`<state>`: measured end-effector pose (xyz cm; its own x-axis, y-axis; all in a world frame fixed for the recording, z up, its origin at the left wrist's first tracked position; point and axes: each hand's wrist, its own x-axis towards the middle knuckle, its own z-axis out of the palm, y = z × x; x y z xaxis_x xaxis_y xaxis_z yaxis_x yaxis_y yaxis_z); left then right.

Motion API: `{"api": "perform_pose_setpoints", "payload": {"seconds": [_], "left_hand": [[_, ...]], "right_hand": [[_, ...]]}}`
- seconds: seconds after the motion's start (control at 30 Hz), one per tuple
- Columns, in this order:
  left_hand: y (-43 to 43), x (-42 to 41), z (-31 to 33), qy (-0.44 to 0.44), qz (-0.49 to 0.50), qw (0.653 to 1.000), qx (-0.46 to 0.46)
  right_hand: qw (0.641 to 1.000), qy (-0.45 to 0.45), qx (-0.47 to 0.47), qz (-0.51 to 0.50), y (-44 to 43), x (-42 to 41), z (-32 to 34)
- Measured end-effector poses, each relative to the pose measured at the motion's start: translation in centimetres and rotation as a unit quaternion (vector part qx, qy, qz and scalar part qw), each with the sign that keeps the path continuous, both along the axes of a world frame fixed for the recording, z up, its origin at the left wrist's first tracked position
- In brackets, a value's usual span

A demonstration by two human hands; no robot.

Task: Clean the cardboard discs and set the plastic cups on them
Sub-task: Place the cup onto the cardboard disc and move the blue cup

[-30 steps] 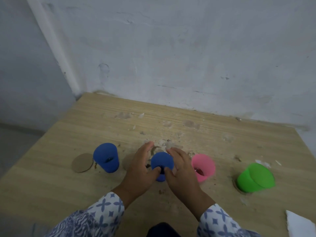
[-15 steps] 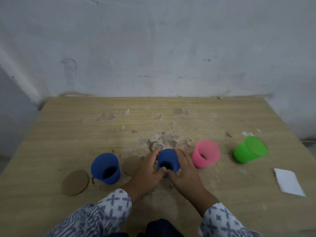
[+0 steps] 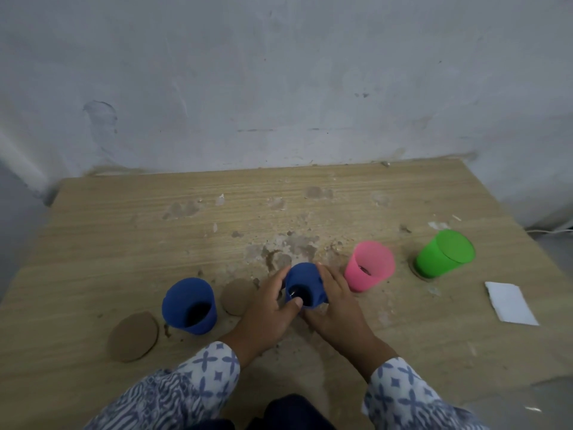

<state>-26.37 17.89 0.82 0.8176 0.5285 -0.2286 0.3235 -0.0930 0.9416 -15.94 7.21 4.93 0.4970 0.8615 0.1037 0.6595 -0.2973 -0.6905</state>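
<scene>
On the wooden table (image 3: 93, 231), from left to right:

Far-left disc (image 3: 133, 336): bare cardboard, lying flat, no cup on it.
Large blue cup (image 3: 189, 305): upright just right of that disc, standing on the wood as far as I can tell.
Second disc (image 3: 237, 296): bare, between the large blue cup and the left hand, close to the wrist.
Left hand (image 3: 266, 308): fingers wrapped round the left wall of the small blue cup (image 3: 304, 283), thumb hooked over its near rim.
Right hand (image 3: 338, 305): fingers curled against the cup's right wall, so both hands grip the same cup.
Change: over the last second the hands have kept this hold; the cup, which showed mostly its outside before, now shows its dark mouth toward the camera. It seems to be being turned or steadied, not carried across.
Under the small cup: hidden by the hands; cannot tell whether a disc lies there.
Pink cup (image 3: 369, 268): upright, just right of the right hand.
Green cup (image 3: 443, 254): further right, resting on a disc whose edge peeks out beneath.
White paper (image 3: 508, 302): near the right edge, untouched.
Task standing: two discs are still bare, so, as I judge it, much placing remains.
</scene>
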Motion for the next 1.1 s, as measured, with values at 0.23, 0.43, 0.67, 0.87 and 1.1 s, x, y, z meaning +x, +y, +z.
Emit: {"api": "perform_pose_setpoints", "payload": {"seconds": [0.23, 0.43, 0.67, 0.87, 1.1], "left_hand": [[-1.3, 0.1, 0.1, -0.009, -0.025, 0.999, 0.018], [-3.0, 0.9, 0.3, -0.013, -0.054, 0.998, 0.04], [-4.1, 2.0, 0.3, -0.009, -0.059, 0.997, 0.039], [-4.2, 2.2, 0.3, -0.01, -0.045, 0.998, 0.031], [-4.3, 1.8, 0.7, -0.004, -0.038, 0.999, 0.035]], "right_hand": [[0.998, -0.014, 0.019, -0.063, -1.8, -0.5, -0.5], [0.992, 0.012, 0.0, -0.122, -4.0, -0.3, -1.7], [0.988, 0.015, 0.015, -0.154, -4.9, 0.1, -2.2], [0.987, 0.025, 0.002, -0.156, -4.7, 0.2, -3.0], [0.987, 0.023, 0.032, -0.157, -5.1, 0.1, -3.5]]}}
